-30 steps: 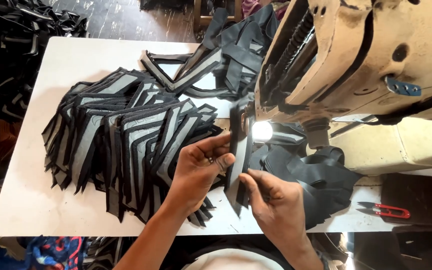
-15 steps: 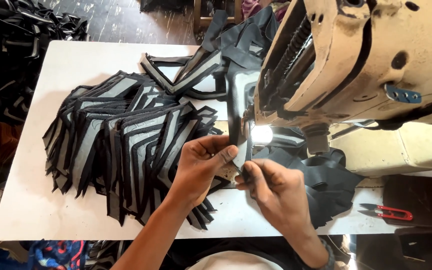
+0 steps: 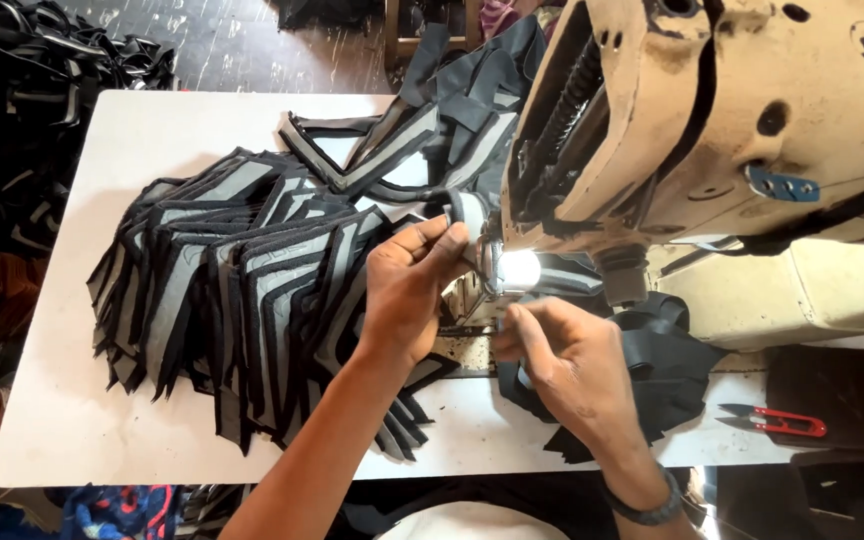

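Both hands have moved up to the sewing machine point(image 3: 712, 130) head, feeding a black-and-grey fabric piece point(image 3: 562, 278) under its lit needle area. Left hand point(image 3: 407, 290) fingers pinch the piece's edge; right hand point(image 3: 572, 365) fingers are closed on its near end. Stack of matching pieces point(image 3: 242, 290) sits left on the white table point(image 3: 82, 420), red snips point(image 3: 777, 421) to the right.

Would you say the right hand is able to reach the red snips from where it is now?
Probably yes: the right hand is at the machine's needle area, and the red snips lie uncovered on the table to its right, with only black fabric between.
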